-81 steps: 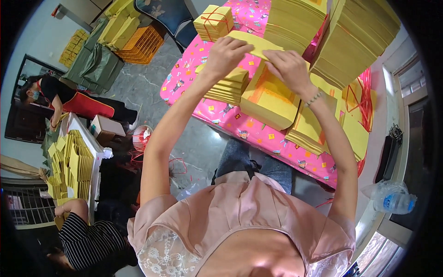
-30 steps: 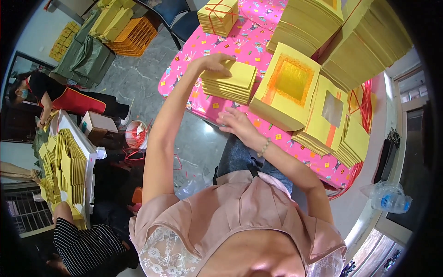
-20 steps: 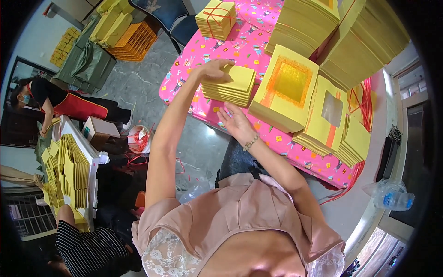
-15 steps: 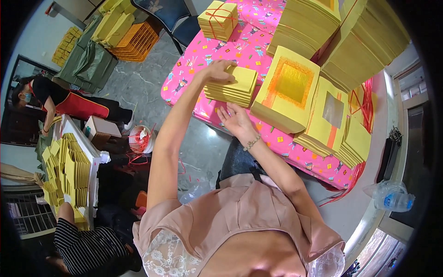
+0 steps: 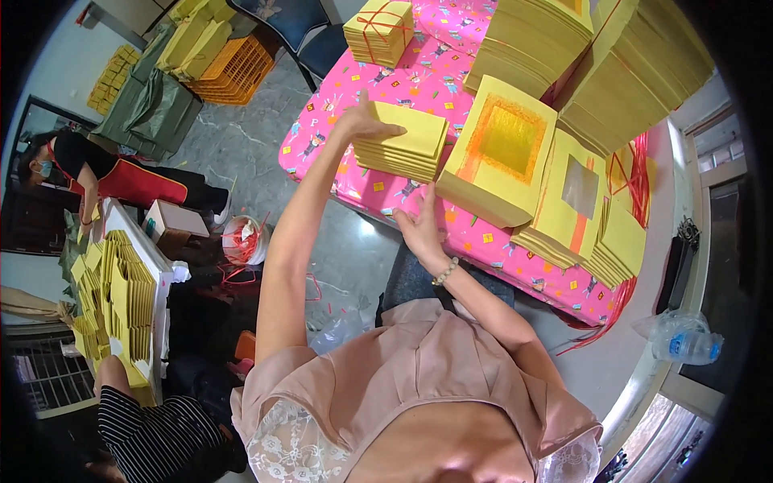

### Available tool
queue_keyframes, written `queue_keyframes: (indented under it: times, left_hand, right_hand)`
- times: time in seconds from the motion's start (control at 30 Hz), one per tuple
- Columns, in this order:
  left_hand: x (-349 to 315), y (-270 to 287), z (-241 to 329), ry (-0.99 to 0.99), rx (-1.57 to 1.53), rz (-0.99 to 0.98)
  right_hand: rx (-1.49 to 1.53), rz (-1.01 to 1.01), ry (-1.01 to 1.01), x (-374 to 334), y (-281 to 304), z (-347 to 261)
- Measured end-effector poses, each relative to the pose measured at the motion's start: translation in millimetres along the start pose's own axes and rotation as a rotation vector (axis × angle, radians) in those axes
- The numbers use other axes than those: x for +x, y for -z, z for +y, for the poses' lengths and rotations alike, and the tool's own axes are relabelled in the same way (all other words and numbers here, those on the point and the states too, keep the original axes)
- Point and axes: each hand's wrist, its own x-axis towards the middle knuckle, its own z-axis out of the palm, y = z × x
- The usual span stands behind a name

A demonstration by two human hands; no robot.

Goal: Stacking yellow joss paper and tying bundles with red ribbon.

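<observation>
A short stack of folded yellow joss paper (image 5: 401, 143) lies near the front left edge of the pink-covered table (image 5: 322, 143). At its left end is my left hand (image 5: 362, 122), the thumb lying over the top sheet and a finger raised and apart. Below the stack's front right corner, my right hand (image 5: 422, 229) has its thumb and fingers spread. Its fingertips reach the gap beside a thick pile of joss paper with a gold panel (image 5: 507, 145); whether they touch it I cannot tell. Nothing shows in that palm.
Tied with red string, a yellow bundle (image 5: 378, 34) sits farther back. Tall yellow piles (image 5: 527, 56) stand at the back right; a silver-panelled pile (image 5: 573, 197) is nearer. At left, a person in a red apron (image 5: 133, 179) works by another paper-laden table. A chair (image 5: 310, 40) stands behind.
My left hand has slid back toward the stack's left end, its fingers lifting off the top. My right hand has turned and shifted slightly right and down, fingers now pointing toward the thick pile.
</observation>
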Motion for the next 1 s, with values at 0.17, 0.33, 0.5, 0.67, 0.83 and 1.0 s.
queue_keyframes:
  times: [0.17,0.33,0.5,0.67,0.83,1.0]
  left_hand:
    - [1,-2,-5,-0.031,-0.248,-0.148]
    - [9,8,-13,-0.131,-0.248,-0.295]
    - [12,35,-17,-0.012,0.006,-0.246]
    - [12,36,-24,-0.015,0.177,-0.076]
    - [-7,27,-18,0.012,0.121,0.071]
    - [-21,1,-18,0.082,-0.039,0.33]
  right_hand:
    - [-0.416,0.164,0.125,19,-13,23]
    - [-0.072,0.192,0.148,22,-20,7]
    - [0.116,-0.046,0.006,9,-23,-4]
    - [0.235,-0.029,-0.125,19,-19,-18]
    - [0.059,0.111,0.118,62,-22,-15]
    - [-0.179,0.361,0.056,103,-20,-22]
